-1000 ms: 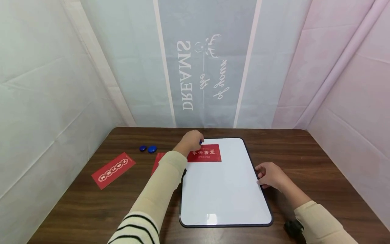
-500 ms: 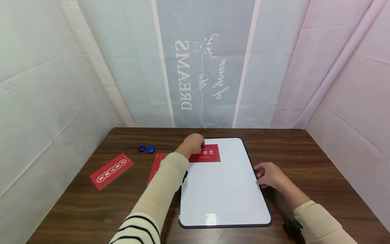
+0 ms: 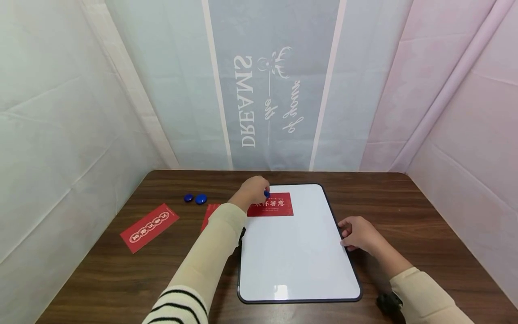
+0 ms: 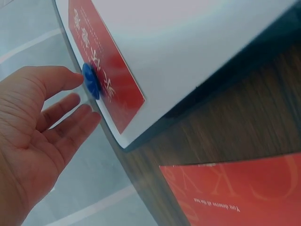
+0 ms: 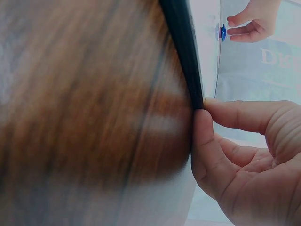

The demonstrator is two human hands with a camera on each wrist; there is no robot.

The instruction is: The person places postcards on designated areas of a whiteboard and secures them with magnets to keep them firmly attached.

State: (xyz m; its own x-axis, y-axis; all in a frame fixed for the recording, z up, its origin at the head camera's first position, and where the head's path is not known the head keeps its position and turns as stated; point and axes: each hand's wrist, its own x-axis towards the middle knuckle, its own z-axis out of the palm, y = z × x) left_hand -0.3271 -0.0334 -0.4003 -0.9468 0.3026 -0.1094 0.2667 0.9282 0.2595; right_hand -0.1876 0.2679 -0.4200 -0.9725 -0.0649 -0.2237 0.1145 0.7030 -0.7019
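pinched between thumb and fingers of the right hand (image 3: 358,233) is the dark rim of the whiteboard (image 3: 299,252), at its right side. the left hand (image 4: 51,117) is loosely spread beside a blue disc (image 4: 91,81), its thumb tip very close; whether skin meets disc i cannot tell. that disc sits by the board's far end, at the long edge of a red card (image 3: 279,204); how far it overlaps the card is hard to make out. in the head view the hand covers most of the disc and the card's upper left corner, so some of the pale lettering is lost.

a second card (image 3: 209,215) on the table (image 3: 380,198) is mostly hidden by the cream sleeve (image 3: 218,234), and the left wrist view cuts it off. a third card (image 3: 149,228) lies whole, farther left, near two spare discs (image 3: 201,199), round and glossy.

the board is smooth and shiny with rounded corners, a bright reflection near its close end. dark wood grain runs across the table, blurred in the right wrist view. behind hangs creased, printed cloth (image 3: 275,27).
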